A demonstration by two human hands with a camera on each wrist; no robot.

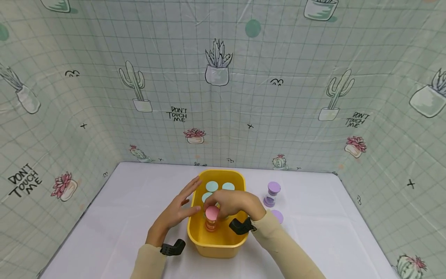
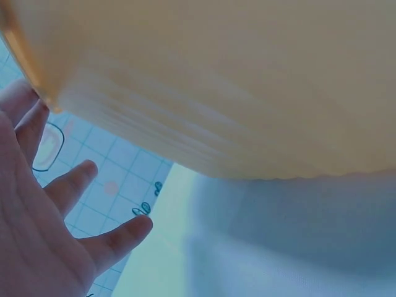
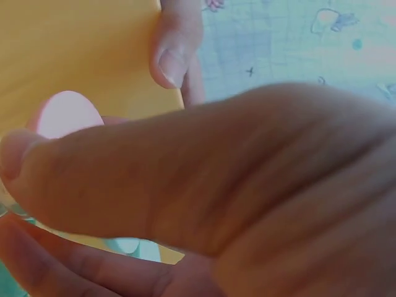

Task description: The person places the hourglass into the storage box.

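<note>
Right hand (image 1: 231,203): I pinch the pink hourglass (image 1: 211,213) upright, thumb to finger.
Technique: I should grip lightly and clear the neighbours.
Left hand (image 1: 175,209): fingers spread, gripping nothing, at the yellow tub (image 1: 216,252)'s rim.
Pink hourglass: one, between my right fingers.
Yellow tub: one, around them.
Blue tops (image 1: 212,186): three visible beyond them.
Purple tops (image 1: 274,187): two, right of them.

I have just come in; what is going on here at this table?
A person's right hand reaches into a yellow tub, its fingers around or beside a pink-topped timer; whether they grip it is not clear. The left hand is open at the tub's left rim. Also in the tub are pale blue-topped pieces. Outside, to the right, are a purple timer and another purple top, partly hidden by the sleeve.
</note>
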